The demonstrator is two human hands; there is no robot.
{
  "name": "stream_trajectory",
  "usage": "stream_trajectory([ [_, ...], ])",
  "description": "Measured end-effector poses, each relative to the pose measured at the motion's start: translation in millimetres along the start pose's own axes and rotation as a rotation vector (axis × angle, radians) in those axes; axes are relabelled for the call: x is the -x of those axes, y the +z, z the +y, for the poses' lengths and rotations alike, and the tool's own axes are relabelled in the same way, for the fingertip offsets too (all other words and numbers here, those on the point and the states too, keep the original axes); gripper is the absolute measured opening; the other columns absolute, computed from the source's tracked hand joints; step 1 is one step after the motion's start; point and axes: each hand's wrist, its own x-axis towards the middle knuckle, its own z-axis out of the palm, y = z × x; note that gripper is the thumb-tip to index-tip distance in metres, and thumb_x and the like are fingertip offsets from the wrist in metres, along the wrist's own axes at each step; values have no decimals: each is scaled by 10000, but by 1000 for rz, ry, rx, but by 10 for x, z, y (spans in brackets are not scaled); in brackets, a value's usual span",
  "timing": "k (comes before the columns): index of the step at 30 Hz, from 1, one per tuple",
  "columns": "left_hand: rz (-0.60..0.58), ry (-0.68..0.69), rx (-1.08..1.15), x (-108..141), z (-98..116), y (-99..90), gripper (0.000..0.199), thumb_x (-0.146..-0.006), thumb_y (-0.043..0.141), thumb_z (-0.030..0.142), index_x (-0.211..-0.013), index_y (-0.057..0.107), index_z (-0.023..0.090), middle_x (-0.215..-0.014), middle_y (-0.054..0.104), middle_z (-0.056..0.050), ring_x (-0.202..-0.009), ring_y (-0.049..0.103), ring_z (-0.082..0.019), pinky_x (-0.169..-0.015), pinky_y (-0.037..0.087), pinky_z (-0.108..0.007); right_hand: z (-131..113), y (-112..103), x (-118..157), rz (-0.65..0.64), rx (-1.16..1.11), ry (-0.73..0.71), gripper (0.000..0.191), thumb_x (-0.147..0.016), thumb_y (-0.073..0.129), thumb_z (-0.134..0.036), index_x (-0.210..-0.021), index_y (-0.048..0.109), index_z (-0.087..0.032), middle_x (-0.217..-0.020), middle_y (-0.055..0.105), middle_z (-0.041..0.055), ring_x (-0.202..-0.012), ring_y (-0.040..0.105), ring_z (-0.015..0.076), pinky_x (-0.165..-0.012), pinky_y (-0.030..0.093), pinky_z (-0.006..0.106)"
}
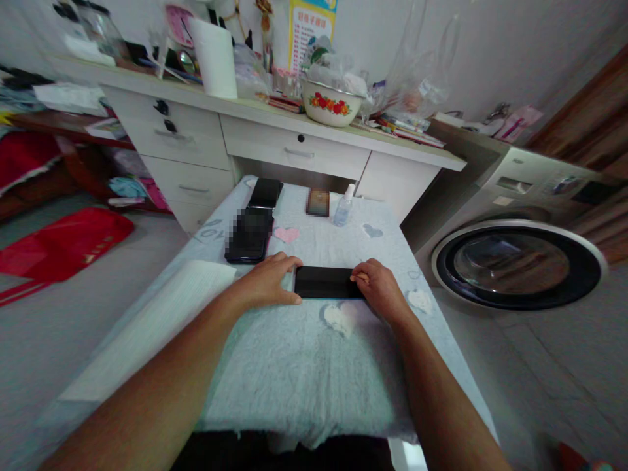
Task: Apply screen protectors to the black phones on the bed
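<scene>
A black phone [324, 282] lies sideways on the cloth-covered table [314, 386], its dark screen facing up. My left hand [269, 280] grips its left end between thumb and fingers. On the phone's right end rests my right hand [377, 285], its fingers curled and pressed together; whether anything small is inside them is hidden. Beyond my left hand lie two dark devices, one [248, 235] nearer and one [265, 193] farther. A clear spray bottle [343, 208] stands upright at the back, beside a small brown item [318, 202]. White paper towel [161, 324] lies along the left.
A white desk [299, 152] with drawers stands behind the table, holding a paper roll [214, 59] and a flowered bowl [331, 104]. A washing machine [520, 196] is at the right. A red bag [73, 245] lies on the floor at the left.
</scene>
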Motion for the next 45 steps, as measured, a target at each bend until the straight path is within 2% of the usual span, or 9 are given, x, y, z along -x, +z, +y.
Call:
stream_trajectory([
  [10, -1, -11, 1, -5, -2, 3, 696, -597, 726, 454, -1217, 502, 233, -1073, 520, -64, -1013, 524, -233, -865, 414, -316, -20, 86, -40, 73, -5, 66, 116, -838, 556, -171, -829, 669, -198, -852, 583, 36, -797, 546, 154, -745, 383, 261],
  [23, 3, -16, -11, 2, 23, -8, 689, -592, 726, 453, -1210, 512, 235, -1066, 526, -62, -1008, 529, -234, -863, 418, -318, 13, 143, -116, 107, 13, 91, 132, -833, 544, -160, -832, 670, -201, -851, 596, 36, -800, 556, 157, -742, 381, 258],
  [34, 13, -2, -12, 0, 5, 6, 688, -594, 698, 479, -1211, 517, 233, -1089, 543, -67, -1033, 530, -251, -877, 420, -337, -7, -19, -58, -48, 21, 13, 133, -808, 566, -113, -826, 680, -179, -850, 614, 48, -798, 558, 156, -748, 394, 262],
  [40, 5, -5, -14, 2, 22, -1, 688, -595, 714, 469, -1211, 511, 239, -1076, 529, -64, -1022, 528, -239, -874, 420, -329, -21, -140, 20, -129, -47, -1, 89, -796, 607, -151, -814, 689, -181, -830, 636, 40, -780, 573, 152, -708, 404, 252],
  [45, 3, -17, -20, 2, 27, -6, 676, -593, 718, 455, -1202, 515, 244, -1071, 528, -59, -1011, 529, -237, -866, 415, -320, -2, -214, 72, -208, -104, 1, 137, -766, 581, -119, -783, 693, -196, -806, 648, 18, -745, 582, 135, -690, 410, 239],
])
